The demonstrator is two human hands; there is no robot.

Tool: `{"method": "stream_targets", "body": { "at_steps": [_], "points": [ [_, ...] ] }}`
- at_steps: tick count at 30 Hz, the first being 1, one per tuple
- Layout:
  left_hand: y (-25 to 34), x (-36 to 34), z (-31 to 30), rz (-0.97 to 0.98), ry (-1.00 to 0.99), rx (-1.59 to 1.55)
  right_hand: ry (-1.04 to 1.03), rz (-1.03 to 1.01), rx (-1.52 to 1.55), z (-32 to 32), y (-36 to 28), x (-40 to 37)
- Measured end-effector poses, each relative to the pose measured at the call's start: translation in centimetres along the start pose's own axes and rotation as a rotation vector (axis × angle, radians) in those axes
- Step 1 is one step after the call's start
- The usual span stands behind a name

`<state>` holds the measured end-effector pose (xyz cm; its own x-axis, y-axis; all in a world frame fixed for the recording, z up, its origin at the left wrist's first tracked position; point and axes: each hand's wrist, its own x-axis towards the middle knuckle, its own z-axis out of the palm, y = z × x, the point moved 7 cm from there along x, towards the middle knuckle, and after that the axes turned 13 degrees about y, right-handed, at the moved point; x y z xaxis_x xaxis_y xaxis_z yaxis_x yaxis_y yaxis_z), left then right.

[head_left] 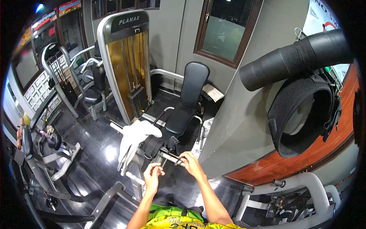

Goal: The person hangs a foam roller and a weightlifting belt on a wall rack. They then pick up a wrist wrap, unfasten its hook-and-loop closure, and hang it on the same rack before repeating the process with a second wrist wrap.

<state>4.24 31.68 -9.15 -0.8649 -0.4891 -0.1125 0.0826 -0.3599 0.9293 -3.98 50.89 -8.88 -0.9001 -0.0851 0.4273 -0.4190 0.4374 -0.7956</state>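
My right hand pinches the end of a thin bar or strap piece that sticks out from a black padded strap on a metal machine arm. My left hand hovers just below it with its fingers curled, touching or nearly touching a thin strap end; whether it grips anything is unclear. A white towel is draped over the same arm, to the left of the black strap. Both forearms reach forward from a yellow-green shirt.
A black padded seat and a PLAMAX weight stack stand ahead. More gym machines fill the left. On the grey wall at right hang a black foam roller and a black belt. The dark floor is glossy.
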Motion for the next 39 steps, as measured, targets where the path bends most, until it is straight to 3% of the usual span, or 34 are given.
{"method": "stream_targets", "body": {
  "at_steps": [2,5,6,12,16,18,20,22,23,24,26,30,34,36,38,39],
  "points": [
    [-0.1,0.2,-0.1,0.003,-0.01,0.005,0.007,0.039,-0.009,-0.5,0.2,0.1],
    [-0.5,0.2,0.4,-0.012,-0.044,-0.017,0.202,0.103,0.11,-2.8,0.8,0.5],
    [-0.6,0.1,0.7,-0.021,-0.066,-0.008,0.254,0.022,0.077,-4.0,-0.5,1.0],
    [-0.9,-0.2,2.8,-0.072,-0.193,0.069,0.414,0.237,0.375,-8.7,-3.2,1.0],
    [0.4,-0.6,5.6,0.021,-0.342,0.176,0.512,0.132,0.5,-11.7,-6.2,1.0],
    [3.7,-1.1,7.8,0.382,-0.379,0.368,0.502,0.154,0.595,-12.7,-6.3,0.8],
    [6.1,-1.5,9.3,0.38,-0.404,0.399,0.445,0.213,0.736,-13.3,-7.7,0.8],
    [4.1,-1.9,10.3,-0.176,-0.561,0.489,0.425,0.26,0.762,-13.6,-8.9,0.5],
    [2.1,-2.2,10.5,-0.355,-0.596,0.276,0.397,0.308,0.792,-13.4,-9.1,0.4],
    [2.2,-2.4,10.8,-0.355,-0.607,0.275,0.407,0.304,0.788,-13.5,-9.2,0.2],
    [2.6,-4.3,12.4,-0.627,-0.735,-0.087,0.43,0.388,0.855,-13.1,-8.6,-0.6],
    [3.3,-5.7,13.4,-0.638,-0.724,-0.118,0.524,0.537,1.033,-13.2,-6.8,-2.7],
    [2.9,-6.9,13.9,-0.669,-0.736,-0.087,0.612,0.656,1.017,-13.1,-5.2,-4.6],
    [2.2,-7.4,14.2,-0.819,-0.732,-0.173,0.618,0.671,0.996,-12.6,-4.9,-5.5],
    [2.6,-7.7,14.6,-0.818,-0.721,-0.21,0.598,0.792,0.955,-11.9,-4.5,-6.4],
    [2.9,-7.6,14.9,-0.812,-0.702,-0.246,0.484,0.78,0.996,-11.3,-4.7,-6.7]
  ]
}}
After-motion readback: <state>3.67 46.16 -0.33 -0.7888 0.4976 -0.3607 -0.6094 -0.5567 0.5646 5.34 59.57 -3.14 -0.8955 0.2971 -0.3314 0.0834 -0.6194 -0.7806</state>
